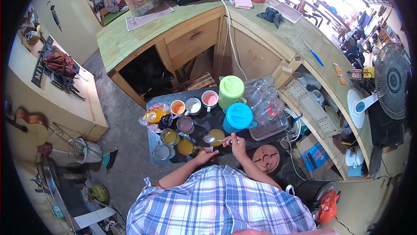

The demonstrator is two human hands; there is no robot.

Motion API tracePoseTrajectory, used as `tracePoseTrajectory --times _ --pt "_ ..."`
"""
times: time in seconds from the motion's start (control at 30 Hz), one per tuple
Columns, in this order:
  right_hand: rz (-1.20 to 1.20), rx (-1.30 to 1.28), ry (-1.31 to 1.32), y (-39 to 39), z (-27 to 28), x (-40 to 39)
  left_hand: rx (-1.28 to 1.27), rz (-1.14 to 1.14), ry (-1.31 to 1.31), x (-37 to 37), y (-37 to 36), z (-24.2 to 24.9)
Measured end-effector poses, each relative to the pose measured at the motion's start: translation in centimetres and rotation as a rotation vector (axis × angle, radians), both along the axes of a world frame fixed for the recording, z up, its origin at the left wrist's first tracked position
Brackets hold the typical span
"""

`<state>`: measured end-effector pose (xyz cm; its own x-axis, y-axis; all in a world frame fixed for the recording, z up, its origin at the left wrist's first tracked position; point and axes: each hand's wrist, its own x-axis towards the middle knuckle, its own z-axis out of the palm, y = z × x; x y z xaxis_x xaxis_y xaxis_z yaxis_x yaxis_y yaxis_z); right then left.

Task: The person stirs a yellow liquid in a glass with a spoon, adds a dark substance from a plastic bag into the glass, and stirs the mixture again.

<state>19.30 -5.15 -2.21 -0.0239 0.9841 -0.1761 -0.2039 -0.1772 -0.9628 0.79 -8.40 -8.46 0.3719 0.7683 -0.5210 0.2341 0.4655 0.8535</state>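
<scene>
My right hand (pixel 236 146) pinches the handle of a metal spoon (pixel 209 139), its bowl pointing left at the rim of a glass of yellow drink (pixel 218 134). Closed fingers of my left hand (pixel 206 156) sit just right of a glass mug of amber drink (pixel 186 147); I cannot tell what they hold. More mugs stand close by: a greenish-yellow one (pixel 169 136), a greyish one (pixel 164 151) and a mauve one (pixel 185 124). Behind them are cups with orange (pixel 177 107), white (pixel 193 105) and pink (pixel 209 99) contents.
A blue-lidded pitcher (pixel 239 118) and a green pitcher (pixel 231 91) stand beyond my right hand. Upturned glasses fill a clear tray (pixel 269 128) to their right. Plastic bags (pixel 156 115) lie at the dark table's left end. A wooden counter (pixel 286 39) curves around, with a fan (pixel 391 81) at right.
</scene>
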Motion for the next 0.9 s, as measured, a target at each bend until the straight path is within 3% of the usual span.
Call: tracePoseTrajectory --times 0.13,0.27,0.47,0.57,0.8,0.9 --pt "-0.04 -0.051 -0.08 -0.6 1.0 2.9 0.04 0.091 -0.03 0.3 -0.4 -0.6" --pt "-0.127 -0.088 -0.079 -0.1 0.3 3.4 0.035 0.027 0.108 -0.2 -0.3 -1.4" --pt "0.023 0.024 0.019 0.4 -0.4 -0.4 0.039 0.025 0.093 -0.3 -0.4 -0.8" --pt "-0.257 0.02 0.003 0.6 -0.3 0.2 0.032 0.013 0.083 -0.4 -0.2 -0.8" --pt "-0.027 0.062 -0.054 -1.0 -0.8 -0.5 0.041 0.003 0.052 -0.2 -0.3 -0.6" --pt "-0.108 0.106 -0.075 -0.2 -1.2 -1.1 0.055 -0.006 0.049 -0.4 -0.1 -0.4"
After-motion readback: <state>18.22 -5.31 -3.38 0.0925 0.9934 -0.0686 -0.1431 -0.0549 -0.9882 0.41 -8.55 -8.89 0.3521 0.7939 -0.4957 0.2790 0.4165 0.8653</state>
